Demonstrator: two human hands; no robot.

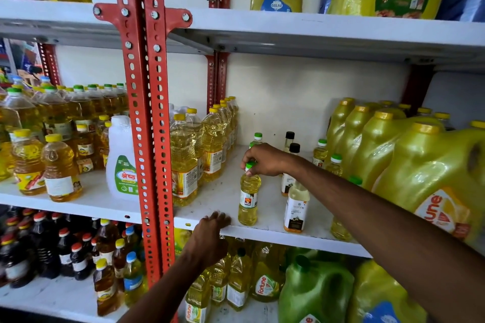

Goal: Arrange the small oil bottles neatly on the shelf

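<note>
My right hand grips the green cap of a small yellow oil bottle that stands upright near the front of the white middle shelf. My left hand rests on that shelf's front edge, fingers spread, holding nothing. To the right of the held bottle stands a pale coconut oil bottle. Behind my right hand are more small bottles: green-capped ones and black-capped ones. Another small yellow bottle is partly hidden under my right forearm.
Tall yellow-capped oil bottles line the shelf's left side beside a red slotted upright. Big yellow jugs crowd the right. A white jug and more bottles fill the left bay. Shelves above and below hold further oil containers.
</note>
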